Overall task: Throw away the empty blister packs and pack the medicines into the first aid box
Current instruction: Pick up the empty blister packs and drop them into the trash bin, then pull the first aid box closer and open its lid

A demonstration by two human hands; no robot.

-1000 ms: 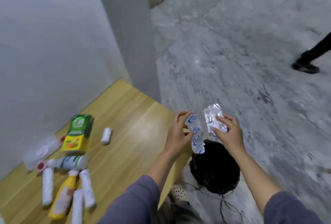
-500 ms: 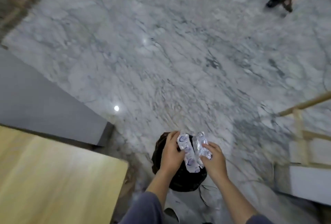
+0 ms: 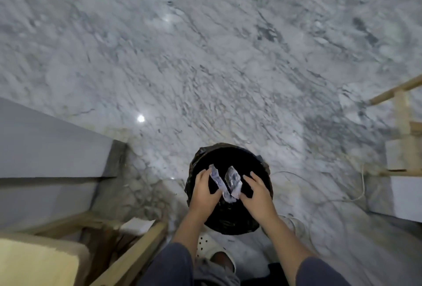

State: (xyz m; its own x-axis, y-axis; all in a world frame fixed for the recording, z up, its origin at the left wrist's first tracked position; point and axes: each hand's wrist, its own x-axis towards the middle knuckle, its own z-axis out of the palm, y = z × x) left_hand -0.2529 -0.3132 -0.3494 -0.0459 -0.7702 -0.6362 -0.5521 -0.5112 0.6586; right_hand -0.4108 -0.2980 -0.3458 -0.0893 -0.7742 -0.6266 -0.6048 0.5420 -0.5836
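head view: lower middle of the frame, both your hands hang over the round black-lined trash bin (image 3: 229,160).
left hand (image 3: 204,191): fingers pinching the white blue-printed blister strip (image 3: 218,181).
right hand (image 3: 257,195): fingers look loosened, crumpled silver blister pack (image 3: 233,179) just beside them, can't tell if it's touching.
tip: just let go dead centre, nothing catches the rim.
count: two packs, one bin, two hands.

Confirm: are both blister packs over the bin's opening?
Yes. Both blister packs sit between the left hand and right hand, directly above the black bin mouth.
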